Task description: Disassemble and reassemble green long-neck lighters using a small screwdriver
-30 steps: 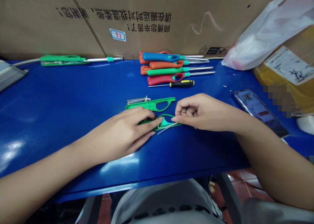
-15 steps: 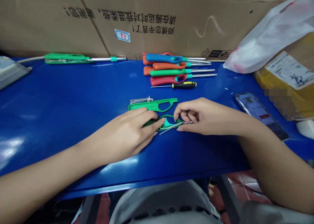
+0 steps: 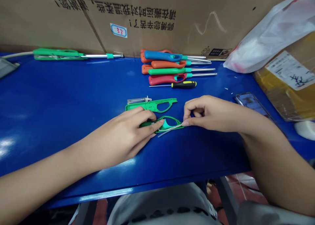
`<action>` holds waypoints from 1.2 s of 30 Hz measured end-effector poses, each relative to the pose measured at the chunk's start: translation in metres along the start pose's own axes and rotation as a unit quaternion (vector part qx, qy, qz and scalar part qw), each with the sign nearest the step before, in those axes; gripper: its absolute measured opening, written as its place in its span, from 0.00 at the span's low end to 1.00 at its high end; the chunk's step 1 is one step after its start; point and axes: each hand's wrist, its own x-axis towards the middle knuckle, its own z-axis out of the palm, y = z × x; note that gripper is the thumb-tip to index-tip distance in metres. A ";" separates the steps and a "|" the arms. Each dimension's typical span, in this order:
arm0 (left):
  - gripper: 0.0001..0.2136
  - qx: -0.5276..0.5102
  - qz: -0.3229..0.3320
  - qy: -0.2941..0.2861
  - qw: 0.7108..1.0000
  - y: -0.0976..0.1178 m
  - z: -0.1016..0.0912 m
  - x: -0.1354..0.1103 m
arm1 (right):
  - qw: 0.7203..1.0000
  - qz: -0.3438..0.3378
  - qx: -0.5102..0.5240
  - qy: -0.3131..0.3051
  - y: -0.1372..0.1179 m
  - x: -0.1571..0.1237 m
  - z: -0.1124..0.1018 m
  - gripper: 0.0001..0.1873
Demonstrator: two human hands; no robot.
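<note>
My left hand (image 3: 128, 133) lies on a green plastic lighter shell half (image 3: 169, 123) on the blue table (image 3: 61, 100), its fingers pressing the shell down. My right hand (image 3: 209, 115) is curled at the shell's right end and pinches a thin pale tube (image 3: 169, 129) that runs along the shell. A second green shell half (image 3: 154, 104) with a clear metal-tipped part lies just behind, untouched.
A pile of finished long lighters (image 3: 169, 67) in blue, orange, green and red lies at the back, a black-and-yellow screwdriver (image 3: 183, 84) in front of it. Another green lighter (image 3: 64, 53) lies back left. A phone (image 3: 251, 103), a white bag (image 3: 273, 34) and cardboard boxes (image 3: 157, 18) stand around.
My right hand has shifted slightly right along the shell's end, still pinching the thin tube. My left hand has stayed on the shell.
</note>
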 end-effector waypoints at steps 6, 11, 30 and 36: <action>0.18 -0.004 -0.005 -0.001 1.000 -0.001 -0.001 0.001 | 0.991 -0.114 -0.052 0.047 -0.003 -0.005 0.004 0.03; 0.17 -0.002 0.000 0.002 1.000 0.000 -0.001 0.000 | 0.989 -0.141 -0.023 0.046 -0.010 -0.005 0.012 0.04; 0.18 -0.034 -0.009 -0.011 0.999 0.001 -0.002 0.001 | 0.958 -0.269 -0.091 0.037 -0.010 -0.001 0.025 0.03; 0.17 -0.037 -0.007 -0.006 0.999 0.001 -0.002 0.001 | 0.960 -0.275 -0.051 0.030 -0.010 0.000 0.024 0.04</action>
